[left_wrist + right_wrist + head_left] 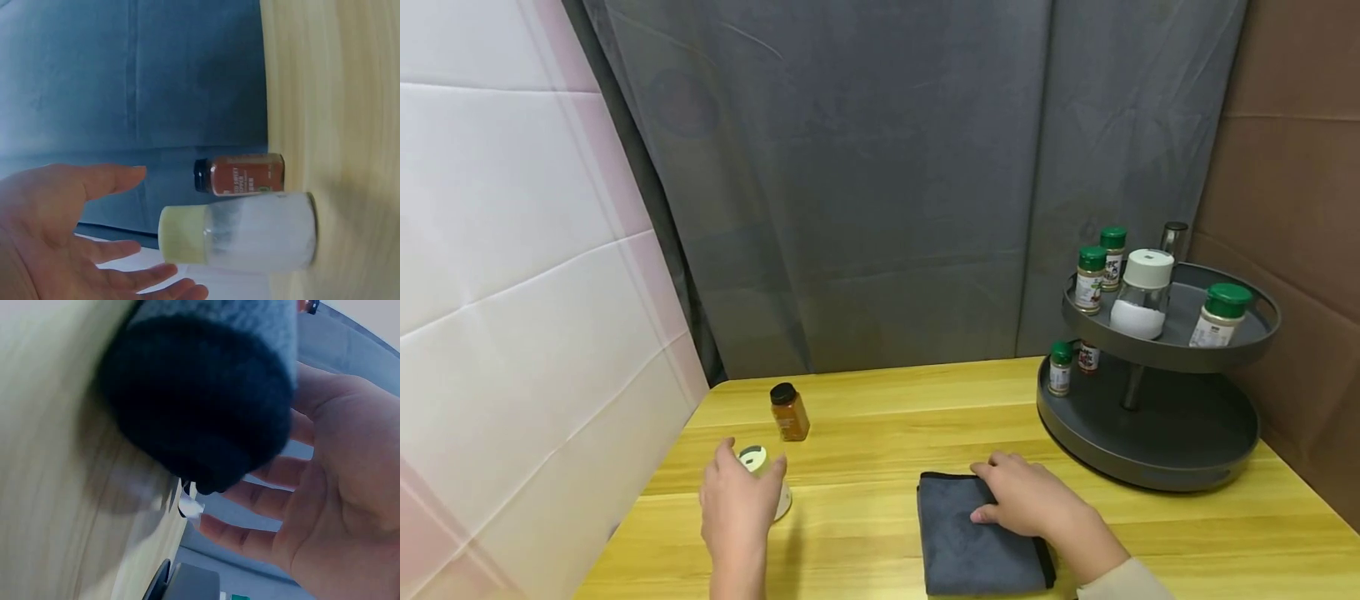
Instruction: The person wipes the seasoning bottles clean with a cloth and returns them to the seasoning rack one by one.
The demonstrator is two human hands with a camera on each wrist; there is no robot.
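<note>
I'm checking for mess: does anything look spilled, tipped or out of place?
Nothing looks spilled or tipped. Possibly odd: the reddish jar and the pale-lidded jar by the left hand stand upright on the table, away from the rack holding other jars.

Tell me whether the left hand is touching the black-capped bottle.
Apart. The left wrist view shows curtain between the left hand, thumb nearest, and the black-capped bottle.
</note>
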